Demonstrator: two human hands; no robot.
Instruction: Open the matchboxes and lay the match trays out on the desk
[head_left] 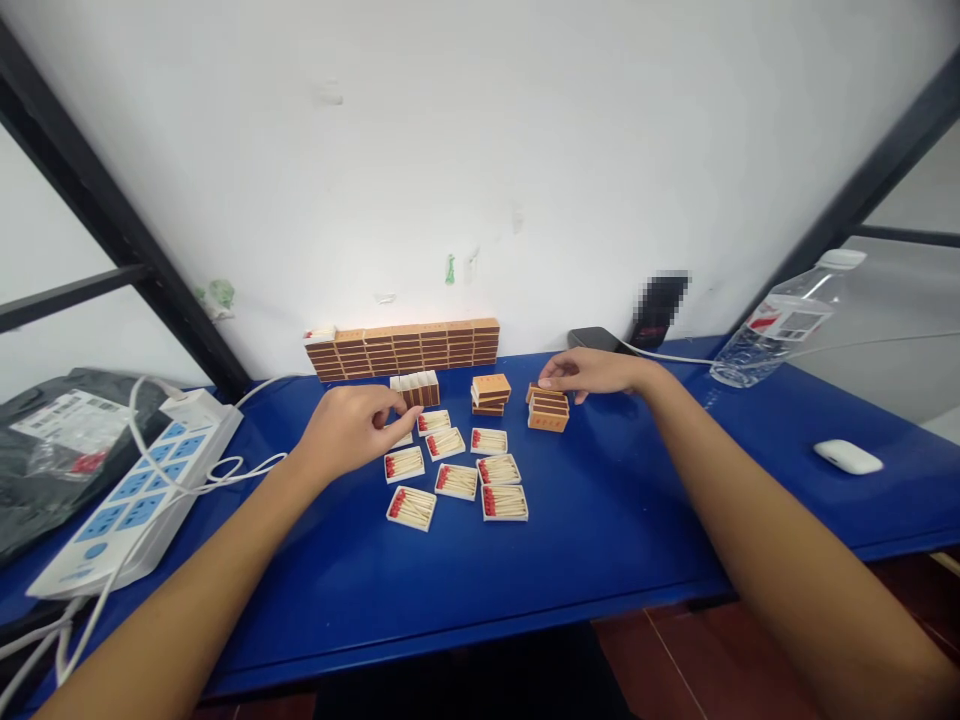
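The blue table [570, 560] edge lies nearest. Beyond it, the left hand [352, 425] pinches an open matchbox tray [403, 437] among filled trays; the right hand [592, 373] curls narrowly onto a stack of sleeves [548, 412], seemingly lifting one for sleeving.

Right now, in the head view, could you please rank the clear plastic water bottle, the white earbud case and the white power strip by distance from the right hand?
1. Clear plastic water bottle, right, near the wall.
2. White earbud case, far right.
3. White power strip, far left.

Measured from the right hand.
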